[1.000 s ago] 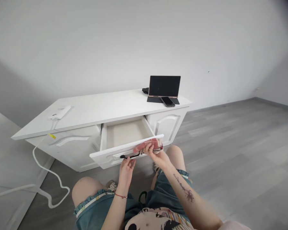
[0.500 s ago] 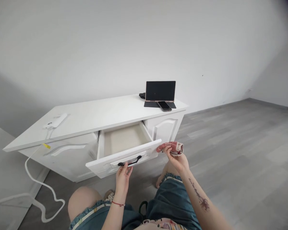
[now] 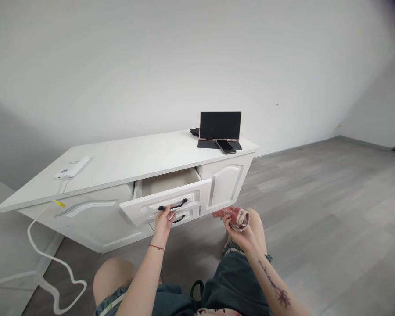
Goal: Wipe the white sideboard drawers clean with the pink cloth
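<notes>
The left hand (image 3: 163, 220) is raised to the front of a white drawer (image 3: 166, 205), with its fingers curled at the black handle (image 3: 173, 205) in the middle of the drawer front; whether the handle is fully gripped cannot be told. The drawer is seen partly pulled out of a low white cabinet (image 3: 95, 215), and a strip of its pale inside (image 3: 169, 180) is shown above the front panel. A second black handle (image 3: 179, 218) is seen just below, on the panel under the drawer, partly hidden by the fingers. A thin red band is worn on the left wrist.

The right hand (image 3: 238, 230) is closed around a bunched pink and white cloth (image 3: 240, 217), which is held in the air to the right of the drawer, low in front of the right cabinet door (image 3: 224, 186) and apart from it. A dark marking is seen along the right forearm.

On the cabinet top (image 3: 134, 158), at the right end, a dark tablet (image 3: 220, 126) is stood upright on a flat black stand, and a dark phone (image 3: 226, 146) is laid just in front of it. At the left end a white power strip (image 3: 70, 168) is laid, and its white cable (image 3: 49, 267) is trailed down to the grey wooden floor (image 3: 316, 210). The knees and teal shorts of the person are seen at the bottom of the view.
</notes>
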`<state>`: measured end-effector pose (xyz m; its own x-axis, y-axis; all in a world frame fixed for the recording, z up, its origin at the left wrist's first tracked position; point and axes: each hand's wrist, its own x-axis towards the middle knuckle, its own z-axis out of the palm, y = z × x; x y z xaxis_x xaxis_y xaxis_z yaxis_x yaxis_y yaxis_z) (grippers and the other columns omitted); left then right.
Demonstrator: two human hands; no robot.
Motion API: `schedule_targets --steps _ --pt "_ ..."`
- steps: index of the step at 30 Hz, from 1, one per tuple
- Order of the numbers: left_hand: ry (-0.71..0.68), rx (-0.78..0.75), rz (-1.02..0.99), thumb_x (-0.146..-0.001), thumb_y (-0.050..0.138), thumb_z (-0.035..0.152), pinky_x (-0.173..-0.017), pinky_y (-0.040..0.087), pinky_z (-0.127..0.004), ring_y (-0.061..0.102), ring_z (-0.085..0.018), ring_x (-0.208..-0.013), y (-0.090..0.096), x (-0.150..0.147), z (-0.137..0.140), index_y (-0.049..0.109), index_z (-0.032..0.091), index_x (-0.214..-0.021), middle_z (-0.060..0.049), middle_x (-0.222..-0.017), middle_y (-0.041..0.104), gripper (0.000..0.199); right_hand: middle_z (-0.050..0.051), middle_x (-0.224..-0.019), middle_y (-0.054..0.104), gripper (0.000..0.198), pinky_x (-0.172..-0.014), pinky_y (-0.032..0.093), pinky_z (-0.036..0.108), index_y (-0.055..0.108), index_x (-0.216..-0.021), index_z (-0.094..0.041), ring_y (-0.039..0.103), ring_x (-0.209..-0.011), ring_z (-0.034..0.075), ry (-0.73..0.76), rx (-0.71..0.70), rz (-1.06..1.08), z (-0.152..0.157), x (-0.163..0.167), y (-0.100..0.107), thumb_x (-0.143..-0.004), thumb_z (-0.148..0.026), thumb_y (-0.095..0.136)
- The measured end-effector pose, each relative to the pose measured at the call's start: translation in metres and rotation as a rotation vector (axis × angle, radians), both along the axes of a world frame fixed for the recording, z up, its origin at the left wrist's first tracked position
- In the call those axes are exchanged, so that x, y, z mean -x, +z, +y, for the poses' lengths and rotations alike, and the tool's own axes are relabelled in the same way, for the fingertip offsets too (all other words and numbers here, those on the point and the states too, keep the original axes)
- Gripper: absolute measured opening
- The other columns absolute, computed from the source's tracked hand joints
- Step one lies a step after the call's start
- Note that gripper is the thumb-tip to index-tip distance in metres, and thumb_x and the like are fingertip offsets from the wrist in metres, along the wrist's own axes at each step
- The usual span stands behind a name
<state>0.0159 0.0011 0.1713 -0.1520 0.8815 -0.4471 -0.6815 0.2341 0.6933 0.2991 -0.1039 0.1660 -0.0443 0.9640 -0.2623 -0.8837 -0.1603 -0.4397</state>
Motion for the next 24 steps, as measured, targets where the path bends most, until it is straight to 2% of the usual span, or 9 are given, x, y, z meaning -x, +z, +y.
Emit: schedule_targets --steps 9,15,20,24 --pt "0.003 0.008 0.062 -0.079 0.070 0.006 -0.084 0.055 -0.038 0.068 -0.014 -0.063 0.010 0.001 0.046 0.061 0.016 -0.069 -0.003 -0.069 0.069 0.016 0.007 -0.091 0.066 0.021 -0.073 0.057 0.022 0.065 -0.097 -0.011 0.065 -0.083 0.011 0.067 0.168 0.246 -0.006 0.014 -0.014 -0.093 -0.013 0.044" --pt "0.003 0.032 0.096 -0.085 0.064 0.008 -0.085 0.053 -0.035 0.067 -0.013 -0.065 0.015 0.000 0.076 0.060 0.017 -0.072 -0.001 -0.062 0.065 0.016 0.006 -0.090 0.066 0.019 -0.074 0.055 0.021 0.065 -0.093 -0.012 0.065 -0.081 0.010 0.048 0.250 0.354 -0.021 0.020 -0.017 -0.096 -0.020 0.048" --pt "0.004 0.058 0.113 -0.088 0.061 0.010 -0.084 0.052 -0.030 0.066 -0.011 -0.064 0.016 -0.001 0.088 0.060 0.017 -0.075 0.000 -0.061 0.063 0.014 0.005 -0.091 0.068 0.013 -0.075 0.055 0.021 0.065 -0.096 -0.014 0.065 -0.085 0.010 0.108 0.212 0.276 -0.031 0.024 -0.015 -0.093 -0.020 0.054" --pt "0.005 0.059 0.117 -0.090 0.059 0.010 -0.082 0.050 -0.026 0.065 -0.009 -0.063 0.017 -0.001 0.094 0.058 0.013 -0.074 0.001 -0.061 0.062 0.017 0.005 -0.092 0.068 0.013 -0.075 0.056 0.022 0.063 -0.100 -0.012 0.066 -0.085 0.011 0.118 0.224 0.343 -0.028 0.022 -0.018 -0.091 -0.021 0.058"
